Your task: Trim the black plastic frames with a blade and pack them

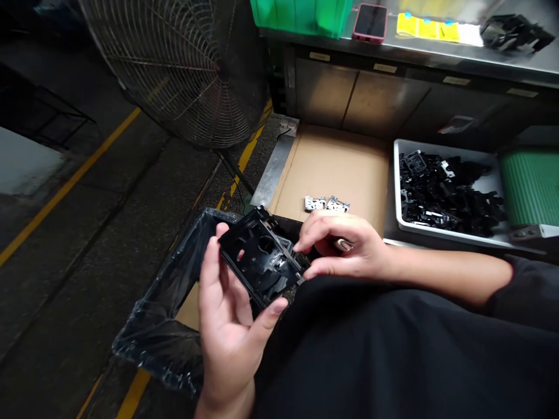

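Observation:
My left hand [233,326] grips a black plastic housing [255,262] by its edges, tilted above a plastic-lined bin. The housing is flat and rectangular, with a round hole and a narrow metal strip along its right side. My right hand [345,244] is closed, its thumb and index finger pinching at the housing's right edge by that strip. A small shiny metal piece [344,244] shows among the curled fingers of my right hand; its kind cannot be made out. Two small silvery metal plates [326,203] lie on the cardboard beyond my right hand.
Below my left hand stands the bin [148,337] with a clear liner. Cardboard [340,157] covers the surface ahead. A white tray [397,186] of black parts sits right, beside a green ribbed surface [530,183]. A large fan [183,64] stands left; a phone [370,23] lies on the bench.

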The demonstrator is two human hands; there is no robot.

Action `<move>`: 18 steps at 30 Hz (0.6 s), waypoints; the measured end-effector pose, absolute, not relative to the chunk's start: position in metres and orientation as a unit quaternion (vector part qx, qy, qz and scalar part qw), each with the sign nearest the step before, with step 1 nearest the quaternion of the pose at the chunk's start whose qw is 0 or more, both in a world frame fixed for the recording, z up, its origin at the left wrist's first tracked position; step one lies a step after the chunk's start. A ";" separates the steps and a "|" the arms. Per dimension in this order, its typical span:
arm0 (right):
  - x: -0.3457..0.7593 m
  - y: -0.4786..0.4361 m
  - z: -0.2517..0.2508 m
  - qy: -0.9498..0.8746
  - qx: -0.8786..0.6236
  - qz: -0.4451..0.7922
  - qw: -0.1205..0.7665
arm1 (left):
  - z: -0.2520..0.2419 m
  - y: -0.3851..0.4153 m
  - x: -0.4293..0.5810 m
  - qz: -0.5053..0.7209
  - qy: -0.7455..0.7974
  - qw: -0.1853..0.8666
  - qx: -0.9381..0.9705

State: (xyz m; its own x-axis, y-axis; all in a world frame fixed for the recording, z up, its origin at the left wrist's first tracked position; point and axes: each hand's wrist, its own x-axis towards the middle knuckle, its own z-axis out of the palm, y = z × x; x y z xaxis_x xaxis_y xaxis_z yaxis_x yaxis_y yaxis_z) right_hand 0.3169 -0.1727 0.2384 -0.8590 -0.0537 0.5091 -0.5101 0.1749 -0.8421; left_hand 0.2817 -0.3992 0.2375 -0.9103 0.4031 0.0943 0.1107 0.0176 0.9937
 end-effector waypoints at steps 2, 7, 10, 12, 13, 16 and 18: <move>0.308 -0.185 0.235 -0.754 0.193 0.604 0.173 | 0.230 -0.408 0.280 0.702 0.681 0.153 0.141; 0.283 -0.226 0.206 -0.799 0.261 0.536 0.078 | 0.187 -0.431 0.276 0.787 0.581 0.207 -0.005; 0.270 -0.260 0.167 -0.828 0.324 0.458 -0.026 | 0.127 -0.455 0.272 0.781 0.587 0.191 -0.095; 0.265 -0.283 0.139 -0.839 0.317 0.433 -0.094 | 0.073 -0.480 0.268 0.728 0.651 0.163 -0.139; 0.265 -0.293 0.125 -0.841 0.297 0.435 -0.125 | 0.044 -0.496 0.266 0.704 0.675 0.151 -0.162; 0.268 -0.312 0.087 -0.821 0.228 0.480 -0.207 | -0.044 -0.559 0.257 0.614 0.745 0.113 -0.234; 0.274 -0.316 0.065 -0.801 0.192 0.501 -0.266 | -0.097 -0.608 0.253 0.526 0.798 0.097 -0.278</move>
